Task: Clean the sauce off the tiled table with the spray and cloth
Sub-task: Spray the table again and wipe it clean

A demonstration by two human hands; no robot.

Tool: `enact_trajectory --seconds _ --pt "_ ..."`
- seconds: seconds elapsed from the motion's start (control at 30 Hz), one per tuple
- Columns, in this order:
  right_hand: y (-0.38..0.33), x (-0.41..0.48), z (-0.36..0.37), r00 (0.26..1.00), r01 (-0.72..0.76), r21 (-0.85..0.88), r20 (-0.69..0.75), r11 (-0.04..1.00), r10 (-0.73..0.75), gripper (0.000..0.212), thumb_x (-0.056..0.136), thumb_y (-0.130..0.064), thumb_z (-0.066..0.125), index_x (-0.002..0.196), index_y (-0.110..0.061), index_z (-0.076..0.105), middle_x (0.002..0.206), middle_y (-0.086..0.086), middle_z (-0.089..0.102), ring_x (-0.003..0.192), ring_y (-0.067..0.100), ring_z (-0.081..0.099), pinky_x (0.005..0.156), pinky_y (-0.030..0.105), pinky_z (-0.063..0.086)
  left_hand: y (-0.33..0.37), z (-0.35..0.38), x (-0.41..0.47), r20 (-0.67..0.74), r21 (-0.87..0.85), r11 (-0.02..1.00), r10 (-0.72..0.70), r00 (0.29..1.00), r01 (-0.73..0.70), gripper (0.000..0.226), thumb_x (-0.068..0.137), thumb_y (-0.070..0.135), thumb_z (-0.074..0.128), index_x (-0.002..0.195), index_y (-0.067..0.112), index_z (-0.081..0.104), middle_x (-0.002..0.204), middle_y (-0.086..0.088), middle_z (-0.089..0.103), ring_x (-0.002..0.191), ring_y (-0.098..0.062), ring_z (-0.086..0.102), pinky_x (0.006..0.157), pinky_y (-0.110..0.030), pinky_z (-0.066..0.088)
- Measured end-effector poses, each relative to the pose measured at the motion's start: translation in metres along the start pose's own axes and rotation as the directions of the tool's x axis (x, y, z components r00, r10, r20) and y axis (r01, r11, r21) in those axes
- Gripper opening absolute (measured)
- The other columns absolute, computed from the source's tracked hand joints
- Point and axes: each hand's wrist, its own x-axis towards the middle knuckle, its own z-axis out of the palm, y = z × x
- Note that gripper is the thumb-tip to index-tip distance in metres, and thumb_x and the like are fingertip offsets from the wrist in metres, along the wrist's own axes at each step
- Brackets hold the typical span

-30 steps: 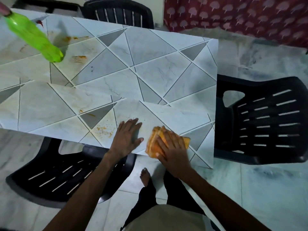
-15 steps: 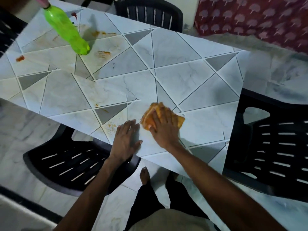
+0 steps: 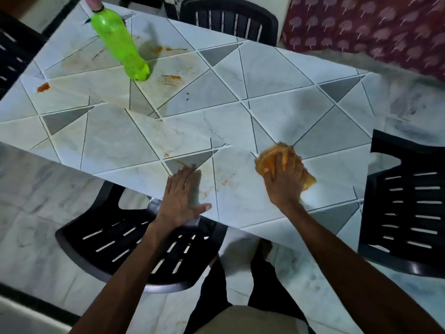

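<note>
The tiled table [image 3: 277, 75] has grey and white triangles with orange sauce smears. One red blob [image 3: 43, 87] lies at the far left, a streak [image 3: 171, 79] sits beside the bottle, and faint specks [image 3: 225, 182] lie between my hands. A green spray bottle [image 3: 120, 44] stands at the far left of the table. My right hand [image 3: 284, 182] grips a bunched orange cloth [image 3: 265, 160] and presses it on the tiles near the front edge. My left hand [image 3: 180, 198] rests flat on the table's front edge, fingers spread.
A black plastic chair [image 3: 120, 249] stands under the table edge below my left hand. Another chair [image 3: 409, 208] is at the right end and a third [image 3: 228, 18] at the far side. Red patterned fabric [image 3: 373, 27] hangs at the back right. The floor is marble.
My right hand slid the cloth away from the front edge, then to the right, farther from my left hand. The left hand stayed flat at the edge. The view shifted.
</note>
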Motion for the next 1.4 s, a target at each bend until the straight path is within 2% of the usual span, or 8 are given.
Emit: enact_trajectory --seconds 0.3,0.47,0.63,0.8,0.93,1.1,1.23,1.4 --pt "-0.059 -0.115 0.023 0.827 0.559 -0.058 0.111 0.827 -0.551 0.06 0.097 -0.052 0.044 0.152 -0.028 0.04 0.165 0.006 0.024 0.148 0.034 0.029 0.116 0.053 0.027 -0.057 -0.013 0.004 0.077 0.007 0.996 0.09 0.993 -0.091 0.131 0.053 0.092 0.047 0.155 0.014 0.022 0.164 -0.005 0.014 0.152 -0.028 0.006 0.119 -0.056 0.011" --pt "0.022 -0.117 0.01 0.927 0.367 -0.05 0.099 0.929 -0.361 0.059 0.101 -0.055 0.03 0.15 -0.025 0.043 0.162 0.008 0.033 0.147 0.035 0.031 0.112 0.051 0.034 -0.067 -0.014 0.009 0.14 0.036 0.993 0.102 0.985 -0.108 0.134 0.054 0.093 0.041 0.156 0.01 0.017 0.164 -0.006 0.008 0.151 -0.025 -0.002 0.12 -0.052 0.004" --pt "-0.039 -0.019 0.01 1.0 -0.009 -0.036 0.001 0.999 0.009 0.073 0.095 -0.06 0.032 0.152 -0.015 0.033 0.156 0.025 0.033 0.14 0.049 0.034 0.111 0.065 0.029 -0.07 -0.013 0.011 0.152 0.015 0.995 0.096 0.984 -0.1 0.136 0.051 0.093 0.046 0.156 0.012 0.017 0.164 -0.004 0.012 0.151 -0.024 0.005 0.12 -0.052 0.008" --pt "-0.109 -0.037 0.023 0.943 0.325 -0.055 0.099 0.944 -0.319 0.077 0.093 -0.069 0.032 0.157 -0.027 0.027 0.167 0.012 0.014 0.152 0.038 0.015 0.119 0.059 0.017 -0.07 -0.014 0.013 0.14 -0.033 0.997 0.079 0.987 -0.075 0.14 0.046 0.093 0.053 0.157 0.014 0.016 0.164 -0.002 0.012 0.152 -0.023 0.005 0.121 -0.05 0.009" --pt "-0.042 -0.11 0.019 0.828 0.546 0.013 0.145 0.837 -0.542 0.071 0.095 -0.067 0.044 0.155 -0.029 0.035 0.168 0.004 0.016 0.153 0.032 0.017 0.116 0.056 0.024 -0.066 -0.016 0.013 0.139 -0.027 0.998 0.066 0.988 -0.063 0.139 0.047 0.088 0.063 0.157 0.015 0.016 0.164 -0.001 0.013 0.152 -0.022 0.006 0.121 -0.05 0.011" --pt "0.05 -0.106 0.0 0.924 0.371 -0.006 0.105 0.929 -0.369 0.067 0.096 -0.067 0.038 0.151 -0.028 0.043 0.165 0.005 0.025 0.151 0.032 0.023 0.115 0.056 0.028 -0.067 -0.018 0.012 0.126 -0.057 0.997 0.054 0.991 -0.048 0.137 0.05 0.077 0.077 0.157 0.018 0.015 0.164 0.002 0.013 0.152 -0.019 0.004 0.121 -0.047 0.007" --pt "-0.012 -0.04 0.005 0.994 0.104 -0.051 0.042 0.993 -0.102 0.076 0.092 -0.066 0.036 0.154 -0.022 0.035 0.164 0.013 0.025 0.148 0.041 0.024 0.116 0.061 0.022 -0.066 -0.019 0.014 0.132 -0.06 0.997 0.054 0.99 -0.046 0.137 0.05 0.076 0.078 0.157 0.018 0.015 0.164 0.002 0.013 0.152 -0.019 0.004 0.122 -0.046 0.006" --pt "-0.113 -0.041 0.023 0.963 0.263 -0.032 0.077 0.964 -0.26 0.076 0.093 -0.068 0.034 0.157 -0.026 0.029 0.166 0.012 0.018 0.151 0.04 0.017 0.119 0.06 0.015 -0.069 -0.017 0.014 0.147 -0.015 0.998 0.066 0.987 -0.065 0.138 0.05 0.089 0.061 0.157 0.017 0.014 0.164 -0.001 0.012 0.152 -0.022 0.006 0.122 -0.047 0.008"
